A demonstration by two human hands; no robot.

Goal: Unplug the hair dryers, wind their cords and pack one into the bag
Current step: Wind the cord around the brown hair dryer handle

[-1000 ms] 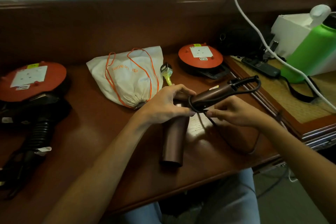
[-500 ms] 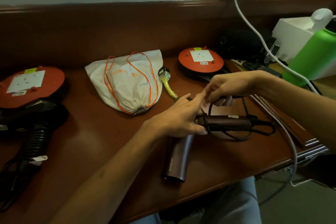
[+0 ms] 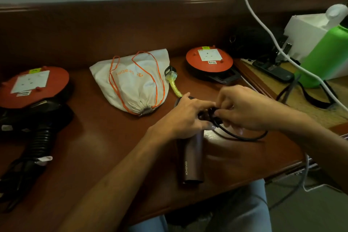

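A brown hair dryer (image 3: 192,158) lies on the wooden table (image 3: 98,147), barrel toward me. My left hand (image 3: 180,117) grips its handle end. My right hand (image 3: 243,111) pinches its black cord (image 3: 243,137) right beside the left fingers; a loop of cord lies on the table under that hand. A white drawstring bag (image 3: 131,83) with orange strings lies behind, its mouth drawn closed. A black hair dryer (image 3: 39,130) with its bundled cord lies at the left.
Two red extension reels (image 3: 33,84) (image 3: 209,58) sit at the left and at the back right. A yellow-wrapped plug (image 3: 174,83) lies beside the bag. A green bottle (image 3: 323,54), a white box (image 3: 305,30) and a white cable (image 3: 263,22) crowd the right side.
My right hand came down from above the handle to the cord beside my left fingers. The cord loop shifted in toward the handle. The dryer's handle is now hidden under both hands.
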